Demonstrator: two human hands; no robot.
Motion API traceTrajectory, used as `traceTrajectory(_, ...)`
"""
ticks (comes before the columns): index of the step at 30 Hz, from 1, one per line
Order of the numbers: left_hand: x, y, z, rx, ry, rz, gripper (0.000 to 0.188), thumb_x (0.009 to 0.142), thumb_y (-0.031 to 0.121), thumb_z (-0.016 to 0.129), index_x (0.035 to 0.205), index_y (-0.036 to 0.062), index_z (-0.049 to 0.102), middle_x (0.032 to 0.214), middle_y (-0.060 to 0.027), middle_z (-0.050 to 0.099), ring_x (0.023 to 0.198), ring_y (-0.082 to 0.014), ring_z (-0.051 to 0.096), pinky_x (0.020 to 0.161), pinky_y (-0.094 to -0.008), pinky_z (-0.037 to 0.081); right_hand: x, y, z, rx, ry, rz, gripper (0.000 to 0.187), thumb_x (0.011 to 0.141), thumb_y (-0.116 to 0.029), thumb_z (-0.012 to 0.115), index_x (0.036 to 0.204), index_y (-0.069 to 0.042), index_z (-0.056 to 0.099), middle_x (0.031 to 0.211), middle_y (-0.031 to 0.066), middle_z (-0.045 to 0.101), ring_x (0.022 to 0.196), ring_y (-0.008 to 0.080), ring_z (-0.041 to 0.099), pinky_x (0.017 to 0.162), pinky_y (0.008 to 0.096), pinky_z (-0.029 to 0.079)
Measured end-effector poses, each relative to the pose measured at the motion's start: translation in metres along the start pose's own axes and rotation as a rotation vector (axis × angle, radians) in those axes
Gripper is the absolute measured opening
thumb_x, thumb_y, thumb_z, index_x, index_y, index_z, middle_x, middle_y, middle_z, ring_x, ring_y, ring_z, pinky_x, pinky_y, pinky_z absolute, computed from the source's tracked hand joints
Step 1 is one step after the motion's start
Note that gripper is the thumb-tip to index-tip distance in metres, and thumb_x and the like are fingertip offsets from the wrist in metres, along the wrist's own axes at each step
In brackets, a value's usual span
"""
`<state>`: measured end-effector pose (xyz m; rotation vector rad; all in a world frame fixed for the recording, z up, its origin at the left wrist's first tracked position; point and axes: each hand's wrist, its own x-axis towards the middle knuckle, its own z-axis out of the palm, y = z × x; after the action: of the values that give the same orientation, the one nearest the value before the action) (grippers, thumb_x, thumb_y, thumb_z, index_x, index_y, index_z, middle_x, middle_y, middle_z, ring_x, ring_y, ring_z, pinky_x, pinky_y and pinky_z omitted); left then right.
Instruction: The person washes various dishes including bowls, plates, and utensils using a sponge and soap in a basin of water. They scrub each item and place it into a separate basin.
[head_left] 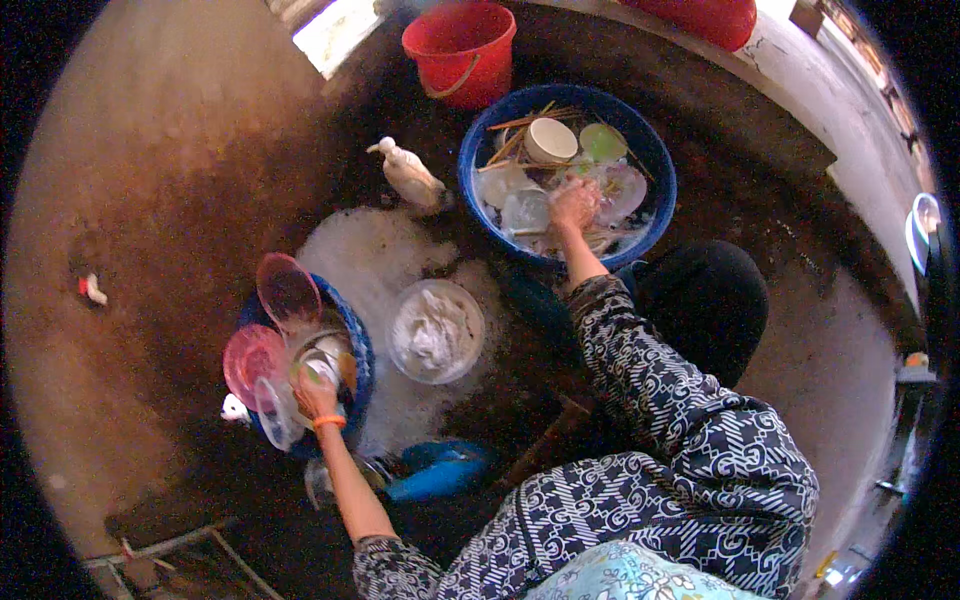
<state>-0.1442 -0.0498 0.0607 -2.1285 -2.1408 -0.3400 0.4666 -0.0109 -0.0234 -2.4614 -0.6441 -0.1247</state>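
Observation:
My left hand, with an orange band at the wrist, reaches into the blue basin at the left. Its fingers close on a pale dish, whose full shape is hidden. Pink plastic baskets and a clear container lean at that basin's rim. At the far right, my right hand is down in a larger blue basin of suds. Foam and dishes hide its fingertips. Around it lie a cream bowl, a green bowl, a clear bowl and several chopsticks.
A clear tub holding a white, foamy mass sits between the basins on the wet floor. Beyond it stands a white duck. A red bucket is at the back. Something blue lies near my left forearm.

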Motion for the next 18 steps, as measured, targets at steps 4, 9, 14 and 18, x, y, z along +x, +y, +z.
traceTrajectory(4, 0.003, 0.021, -0.005, -0.069, 0.049, 0.077, 0.045, 0.079, 0.018, 0.063, 0.121, 0.0057, 0.055, 0.115, -0.0209, 0.057, 0.104, -0.0399, 0.054, 0.090, -0.0477, 0.043, 0.045, 0.014, 0.022, 0.401, 0.178, 0.370, 0.051, 0.071, -0.023, 0.069, 0.119, -0.010, 0.057, 0.121, 0.0202, 0.054, 0.114, 0.0373, 0.051, 0.097, 0.0422, 0.042)
traceTrajectory(9, -0.003, 0.042, -0.001, -0.098, 0.173, 0.157, 0.044, 0.075, 0.014, 0.065, 0.116, 0.0004, 0.056, 0.111, -0.0218, 0.059, 0.105, -0.0390, 0.054, 0.092, -0.0456, 0.042, 0.057, 0.040, 0.087, 0.977, -0.043, 0.416, 0.059, 0.070, -0.024, 0.077, 0.120, -0.002, 0.055, 0.113, 0.0169, 0.061, 0.103, 0.0300, 0.059, 0.084, 0.0405, 0.048)
traceTrajectory(14, -0.003, 0.053, -0.001, -0.140, 0.189, 0.238, 0.043, 0.075, 0.013, 0.065, 0.114, -0.0022, 0.057, 0.112, -0.0219, 0.058, 0.105, -0.0393, 0.054, 0.092, -0.0443, 0.043, 0.046, 0.042, 0.074, 1.438, -0.296, 0.605, 0.046, 0.073, -0.025, 0.077, 0.109, 0.000, 0.061, 0.098, 0.0097, 0.065, 0.089, 0.0225, 0.059, 0.075, 0.0371, 0.048)
traceTrajectory(18, -0.002, 0.058, -0.014, -0.164, 0.136, 0.238, 0.045, 0.075, 0.015, 0.067, 0.115, -0.0034, 0.057, 0.114, -0.0226, 0.058, 0.108, -0.0397, 0.053, 0.094, -0.0446, 0.042, 0.037, 0.015, 0.033, 1.305, -0.163, 0.804, 0.031, 0.078, -0.023, 0.073, 0.098, -0.001, 0.065, 0.082, 0.0048, 0.063, 0.074, 0.0180, 0.056, 0.064, 0.0363, 0.045)
